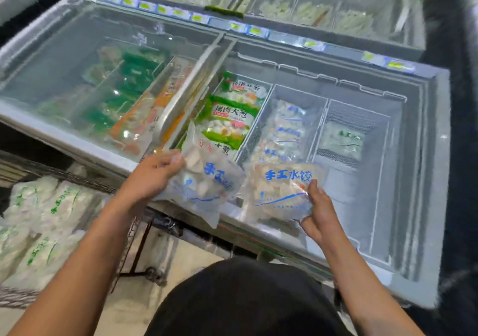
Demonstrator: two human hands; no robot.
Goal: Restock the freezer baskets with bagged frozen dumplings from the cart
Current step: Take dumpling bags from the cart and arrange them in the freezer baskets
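My left hand (152,174) grips a clear dumpling bag with blue print (204,188) by its left edge, over the freezer's near rim. My right hand (319,210) holds a second blue-print dumpling bag (279,193) at its right side, flat just above the rim. Beyond them the open freezer shows three wire baskets. The left basket (266,97) carries green-labelled bags (227,121). The middle basket (322,110) holds several blue-print bags (287,131). The right basket (388,121) has one green-print bag (341,139) low inside. The cart (85,181) at lower left is heaped with white green-print bags (44,219).
A sliding glass lid (77,77) covers the freezer's left half over green and orange packs. A second closed freezer (284,7) stands behind. Yellow price tags (144,5) run along the shared rim. The cart's wheel and frame (152,273) stand by my legs.
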